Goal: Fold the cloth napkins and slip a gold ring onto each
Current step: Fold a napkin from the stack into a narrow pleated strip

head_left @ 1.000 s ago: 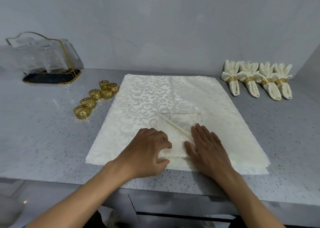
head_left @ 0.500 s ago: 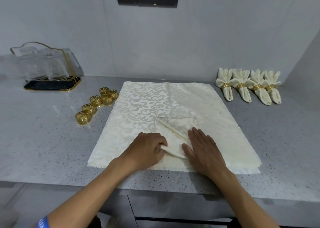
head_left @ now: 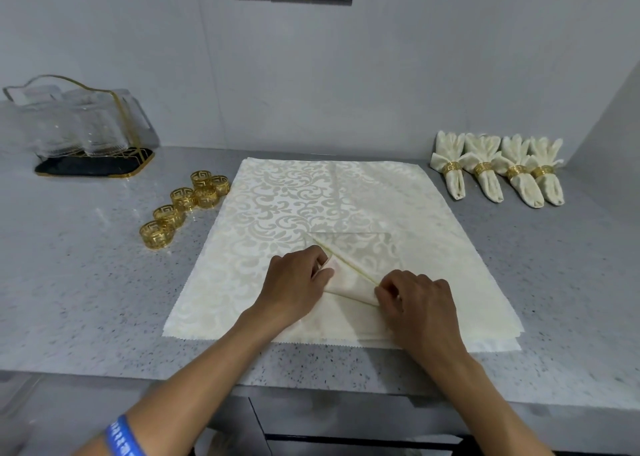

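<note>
Near the countertop's (head_left: 86, 282) front edge, your left hand (head_left: 294, 282) and right hand (head_left: 415, 303) pinched the folded napkin (head_left: 349, 279); loosening either pinch risked unrolling the fold.

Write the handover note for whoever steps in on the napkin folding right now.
Left hand and right hand each pinch an end of the small folded napkin, mid-fold, on the flat napkin stack.
Done: four ringed napkins at far right on the counter.
Left: finish this fold and ring it from the six loose gold rings left of the stack, then continue down the stack.
</note>
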The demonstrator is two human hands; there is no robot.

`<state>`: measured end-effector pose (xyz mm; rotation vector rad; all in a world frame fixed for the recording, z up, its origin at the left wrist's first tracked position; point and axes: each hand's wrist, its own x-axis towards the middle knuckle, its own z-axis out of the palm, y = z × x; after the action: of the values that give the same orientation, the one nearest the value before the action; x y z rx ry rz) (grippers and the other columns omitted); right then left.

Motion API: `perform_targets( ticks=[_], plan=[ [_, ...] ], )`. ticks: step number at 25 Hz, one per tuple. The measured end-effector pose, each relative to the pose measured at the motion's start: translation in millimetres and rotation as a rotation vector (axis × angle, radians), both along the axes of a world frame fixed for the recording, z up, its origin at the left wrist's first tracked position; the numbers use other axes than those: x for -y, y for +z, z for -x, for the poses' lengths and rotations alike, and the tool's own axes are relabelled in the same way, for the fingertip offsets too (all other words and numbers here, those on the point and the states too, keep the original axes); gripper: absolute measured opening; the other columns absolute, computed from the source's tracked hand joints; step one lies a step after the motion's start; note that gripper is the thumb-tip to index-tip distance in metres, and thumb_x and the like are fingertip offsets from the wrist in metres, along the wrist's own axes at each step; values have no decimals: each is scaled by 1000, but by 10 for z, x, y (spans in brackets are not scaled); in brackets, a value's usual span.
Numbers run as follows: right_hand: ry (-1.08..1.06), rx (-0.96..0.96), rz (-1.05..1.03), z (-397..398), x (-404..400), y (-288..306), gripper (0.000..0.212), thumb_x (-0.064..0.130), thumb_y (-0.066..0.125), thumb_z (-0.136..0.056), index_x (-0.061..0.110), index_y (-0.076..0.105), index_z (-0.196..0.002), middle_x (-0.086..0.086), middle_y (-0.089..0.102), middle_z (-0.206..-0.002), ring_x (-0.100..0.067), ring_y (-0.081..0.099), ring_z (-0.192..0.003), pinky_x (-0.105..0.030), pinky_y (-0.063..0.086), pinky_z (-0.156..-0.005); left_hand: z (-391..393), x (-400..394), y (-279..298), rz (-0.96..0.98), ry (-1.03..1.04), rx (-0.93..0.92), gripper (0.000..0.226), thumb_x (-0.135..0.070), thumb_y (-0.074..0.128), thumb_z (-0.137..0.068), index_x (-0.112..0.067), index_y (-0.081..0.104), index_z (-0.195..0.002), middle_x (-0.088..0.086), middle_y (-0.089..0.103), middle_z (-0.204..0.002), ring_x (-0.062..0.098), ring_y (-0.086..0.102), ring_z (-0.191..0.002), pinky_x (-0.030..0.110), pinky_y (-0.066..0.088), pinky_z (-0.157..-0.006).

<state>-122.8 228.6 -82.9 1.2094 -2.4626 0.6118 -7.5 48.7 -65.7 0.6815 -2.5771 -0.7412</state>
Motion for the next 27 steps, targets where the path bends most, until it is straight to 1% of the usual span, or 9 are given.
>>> perform_targets(
  ticks=[3, 9, 12, 15, 17, 19, 21, 25, 27],
  plan=[
    [18, -21, 1, -13, 37, -6, 23, 21, 75, -82, 21, 54, -72, 9, 52, -61, -18, 48, -52, -33, 34, -61, -2, -11, -17, -31, -9, -55, 19, -26, 67, -91, -23, 48, -94, -4, 58, -63, 8, 54, -62, 27, 36, -69],
    [89, -330, -144, -38, -110, 24, 18, 27, 54, -85, 21, 64, -72, 1, 57, -84, -25, 47, -69, -40, 32, -65, 39, -6, -113, 48, 3, -64, 13, -30, 64, -94, -21, 70, -85, -11, 44, -77, 9, 48, -78, 17, 30, -61],
    [111, -398, -246, -23, -65, 87, 15, 21, 63, -77, 17, 60, -63, -1, 53, -72, -26, 45, -68, -40, 30, -64, 53, -14, -87, 162, 21, 6, 21, -33, 59, -95, -21, 71, -82, -10, 40, -77, 15, 46, -85, 22, 31, -63],
    [58, -273, -203, -190, 27, 231, 21, 17, 66, -67, 17, 52, -52, 0, 48, -53, -24, 43, -58, -37, 25, -65, 103, -23, 68, 250, -42, 82, 36, -28, 55, -94, -20, 54, -59, -4, 43, -74, 18, 46, -77, 30, 31, -64],
    [25, -126, -126, -609, 123, 268, 8, 19, 63, -65, 20, 58, -59, 4, 53, -52, -23, 46, -57, -37, 29, -66, 134, 56, 230, 138, -183, 180, 37, -20, 55, -91, -16, 50, -55, -1, 49, -64, 16, 47, -63, 33, 36, -59],
    [56, 20, -112, -1070, 303, 222, 9, 20, 66, -66, 23, 62, -74, 6, 60, -56, -21, 52, -59, -38, 38, -67, 147, 157, 359, 27, -309, 335, 25, -17, 57, -90, -13, 67, -67, -6, 64, -67, 12, 58, -63, 31, 47, -64],
    [121, 117, -92, -1359, 484, 212, 11, 21, 68, -69, 25, 59, -74, 9, 59, -57, -18, 51, -59, -36, 38, -64, 125, 188, 408, 24, -345, 413, 20, -19, 56, -91, -14, 75, -88, -7, 73, -83, 11, 66, -77, 32, 54, -75],
    [383, 129, 116, -1011, 268, 148, 8, 17, 55, -80, 21, 61, -76, 7, 62, -73, -15, 49, -67, -30, 36, -62, -99, 52, 247, -204, -343, 325, 34, -39, 52, -95, -10, 57, -78, -4, 52, -64, 12, 47, -60, 34, 39, -63],
    [466, 102, 57, -656, -37, 207, 18, 19, 53, -76, 21, 64, -89, 7, 64, -87, -15, 51, -73, -32, 42, -66, -200, -59, 76, -72, -320, 272, 35, -43, 50, -97, -11, 51, -86, -3, 48, -69, 15, 47, -63, 33, 35, -62]
  ],
)
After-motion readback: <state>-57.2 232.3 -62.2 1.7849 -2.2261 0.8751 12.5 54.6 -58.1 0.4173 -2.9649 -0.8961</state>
